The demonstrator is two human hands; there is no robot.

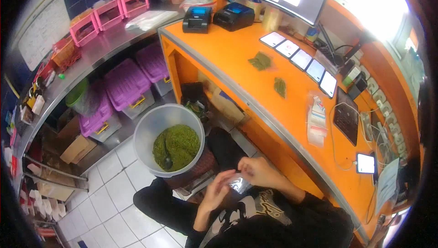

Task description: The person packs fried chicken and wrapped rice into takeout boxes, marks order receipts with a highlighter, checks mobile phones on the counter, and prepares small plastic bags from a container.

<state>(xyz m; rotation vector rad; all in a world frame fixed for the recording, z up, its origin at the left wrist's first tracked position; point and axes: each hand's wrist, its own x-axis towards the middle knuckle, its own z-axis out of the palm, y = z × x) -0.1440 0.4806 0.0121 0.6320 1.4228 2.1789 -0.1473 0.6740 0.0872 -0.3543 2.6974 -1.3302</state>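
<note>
Close to my lap, a small clear plastic bag [238,184] is held between my two hands. My left hand [216,192] pinches its left side, and my right hand [259,172] has fingertips closed at its upper right edge. The bag looks flat and shiny, with nothing visible inside. In front of my knees stands a translucent white bucket [142,131], partly filled with finely shredded green leaf material [185,140]. A dark spoon [167,159] rests in the shreds, its bowl near the bucket's front side.
On the orange table [219,58] lie flat green packets [261,60], a smaller packet [280,87], a stack of clear bags [317,122], several phones [301,59], a tablet [346,115] and black printers [233,16]. Purple-lidded boxes [127,83] sit under the steel counter [107,33].
</note>
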